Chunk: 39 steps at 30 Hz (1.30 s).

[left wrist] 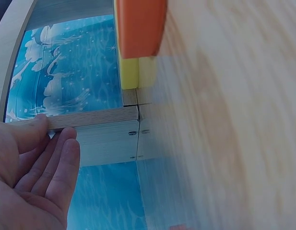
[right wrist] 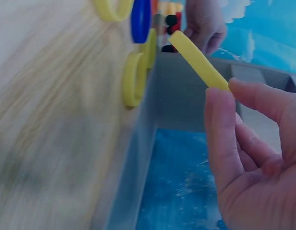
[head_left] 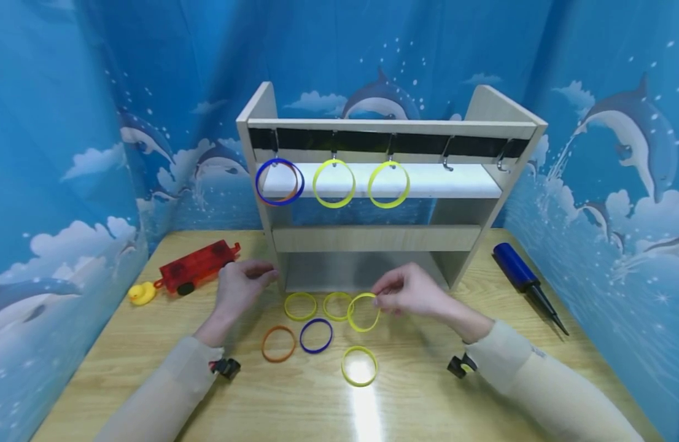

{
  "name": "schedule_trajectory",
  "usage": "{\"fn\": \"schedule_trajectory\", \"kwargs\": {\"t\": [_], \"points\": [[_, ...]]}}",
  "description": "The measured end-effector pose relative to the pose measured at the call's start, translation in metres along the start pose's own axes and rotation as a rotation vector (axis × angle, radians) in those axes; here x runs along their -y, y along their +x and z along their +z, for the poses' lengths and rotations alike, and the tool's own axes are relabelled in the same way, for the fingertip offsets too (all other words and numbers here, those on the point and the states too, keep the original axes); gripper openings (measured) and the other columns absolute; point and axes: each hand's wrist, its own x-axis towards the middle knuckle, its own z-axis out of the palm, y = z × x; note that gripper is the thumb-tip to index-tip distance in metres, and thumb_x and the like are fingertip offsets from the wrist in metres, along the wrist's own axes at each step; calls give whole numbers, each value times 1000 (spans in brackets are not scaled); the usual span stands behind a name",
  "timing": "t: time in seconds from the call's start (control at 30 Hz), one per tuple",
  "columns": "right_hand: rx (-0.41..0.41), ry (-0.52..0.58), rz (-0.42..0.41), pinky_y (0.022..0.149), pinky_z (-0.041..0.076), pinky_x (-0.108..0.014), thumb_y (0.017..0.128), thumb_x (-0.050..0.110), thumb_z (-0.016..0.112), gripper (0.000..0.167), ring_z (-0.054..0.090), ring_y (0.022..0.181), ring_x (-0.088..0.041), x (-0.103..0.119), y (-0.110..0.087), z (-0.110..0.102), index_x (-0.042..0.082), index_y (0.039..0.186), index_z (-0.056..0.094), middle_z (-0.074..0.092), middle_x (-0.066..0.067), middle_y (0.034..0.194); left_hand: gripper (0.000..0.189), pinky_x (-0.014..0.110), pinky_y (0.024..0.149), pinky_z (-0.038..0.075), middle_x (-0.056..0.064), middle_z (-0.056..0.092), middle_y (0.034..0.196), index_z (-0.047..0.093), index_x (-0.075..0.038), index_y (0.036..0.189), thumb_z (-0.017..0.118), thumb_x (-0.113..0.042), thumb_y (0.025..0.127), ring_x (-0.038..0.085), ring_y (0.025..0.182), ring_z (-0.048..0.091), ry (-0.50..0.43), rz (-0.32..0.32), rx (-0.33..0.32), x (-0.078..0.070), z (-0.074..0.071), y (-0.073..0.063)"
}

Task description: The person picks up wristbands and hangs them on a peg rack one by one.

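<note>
My right hand (head_left: 410, 291) pinches a yellow ring (right wrist: 198, 60) between thumb and fingertips, tilted above the table in front of the rack. My left hand (head_left: 242, 288) holds nothing, its fingers loosely bent beside the rack's lower left corner. On the table lie an orange ring (head_left: 279, 360), a blue ring (head_left: 316, 352) and a front yellow ring (head_left: 359, 385). Two more yellow rings lie along the rack's base, the left one (head_left: 301, 319) apart and the other partly overlapped by the held ring in the head view.
The wooden rack (head_left: 375, 239) has a row of metal hooks. A blue ring (head_left: 280, 161) hangs with an orange one on the leftmost hook; yellow rings hang on the two hooks beside it. A red toy cart (head_left: 198, 267), yellow duck (head_left: 143, 293) and blue pump (head_left: 516, 267) lie at the sides.
</note>
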Motion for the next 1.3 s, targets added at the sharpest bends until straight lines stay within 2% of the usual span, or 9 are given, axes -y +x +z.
{"fn": "schedule_trajectory", "kwargs": {"t": [0.2,0.5,0.7,0.87,1.03,1.3], "points": [[-34,81,-38,76,71,-47,95,9,85,28,82,83,-14,17,-5,-2,-9,116,81,87,-16,98,12,17,71,58,13,89,101,90,-9,107,89,-16,98,29,92,87,2,7,-7,1,0,0],[-131,209,-98,78,71,-39,97,4,83,25,82,83,-11,40,-13,-6,-9,118,79,86,-8,99,12,17,71,58,13,89,100,91,-9,107,89,-16,98,29,91,87,-9,10,-7,2,1,0],[-205,297,-116,79,70,-35,99,3,83,19,82,85,-10,54,-16,-8,0,117,79,86,5,96,12,19,71,59,13,89,101,91,-10,108,88,-17,99,29,92,87,-9,3,0,2,1,0],[-270,438,-166,78,69,-30,100,-1,81,17,83,89,-9,64,-17,-7,13,109,81,85,6,97,12,19,72,59,12,89,101,91,-10,108,88,-18,99,29,93,87,-5,3,2,2,0,0],[-371,635,-251,78,68,-26,102,-7,75,25,84,90,-7,75,-16,-2,16,107,82,85,7,96,12,20,72,60,12,89,101,91,-10,108,87,-19,100,28,92,87,-4,3,10,2,0,-1],[-482,796,-336,74,66,-20,105,-14,66,39,83,86,-6,101,-11,6,21,103,83,86,6,97,13,19,71,59,13,89,101,91,-10,108,87,-19,100,28,92,87,-7,18,11,2,-1,0]]}}
